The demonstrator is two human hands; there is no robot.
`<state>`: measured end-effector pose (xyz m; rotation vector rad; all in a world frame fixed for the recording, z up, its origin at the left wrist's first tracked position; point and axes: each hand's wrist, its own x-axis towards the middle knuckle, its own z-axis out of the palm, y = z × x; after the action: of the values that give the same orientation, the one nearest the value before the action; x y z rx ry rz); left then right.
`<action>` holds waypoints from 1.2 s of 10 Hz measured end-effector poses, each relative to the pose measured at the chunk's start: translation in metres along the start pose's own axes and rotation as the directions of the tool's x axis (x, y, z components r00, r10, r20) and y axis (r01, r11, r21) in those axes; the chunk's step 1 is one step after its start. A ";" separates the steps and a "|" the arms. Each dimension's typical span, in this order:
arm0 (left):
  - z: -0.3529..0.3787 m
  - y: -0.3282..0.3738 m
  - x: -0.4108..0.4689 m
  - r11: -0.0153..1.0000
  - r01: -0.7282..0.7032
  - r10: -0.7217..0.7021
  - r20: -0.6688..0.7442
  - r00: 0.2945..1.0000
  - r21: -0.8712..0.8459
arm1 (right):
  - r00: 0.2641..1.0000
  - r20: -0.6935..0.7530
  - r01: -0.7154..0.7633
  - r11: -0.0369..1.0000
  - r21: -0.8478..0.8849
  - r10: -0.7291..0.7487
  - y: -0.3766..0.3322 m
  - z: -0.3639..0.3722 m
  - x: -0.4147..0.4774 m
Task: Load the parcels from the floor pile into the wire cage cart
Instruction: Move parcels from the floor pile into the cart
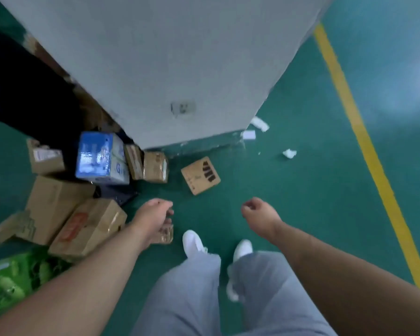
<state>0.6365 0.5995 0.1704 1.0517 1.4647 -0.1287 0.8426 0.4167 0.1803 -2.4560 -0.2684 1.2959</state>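
Parcel [166,235] by shoe [192,241] sits under left hand [155,214], curled, contact unclear; right hand [257,212] loosely curled, empty; best to crouch and grip it underneath, two-handed.

Warehouse (line-marked floor [289,202], piled parcels [51,207])

No writing can be read for certain; the whole picture is blurred. At centre left, a blue box [100,158] has pale print on its side, with one large letter that may be a G. Below it, at lower left, a brown cardboard box [90,229] carries a red mark [74,225], its letters smeared. Near the middle of the frame, a flat cardboard box [200,175] lying alone shows a row of black marks [209,172], unreadable. At far left, a small cardboard box [46,163] bears a white shipping label [46,155], its text too blurred. At bottom left, a green box [7,280] shows printed pictures but no legible words.
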 end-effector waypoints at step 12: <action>0.205 -0.212 0.392 0.892 0.331 -0.384 -0.130 0.914 -0.308 | 0.919 0.287 -0.324 0.932 0.160 0.270 0.126 0.209 0.436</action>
<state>0.7214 0.5477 -0.3103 0.5650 1.7827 -0.0822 0.9162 0.4868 -0.3086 -2.2093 0.1807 1.6859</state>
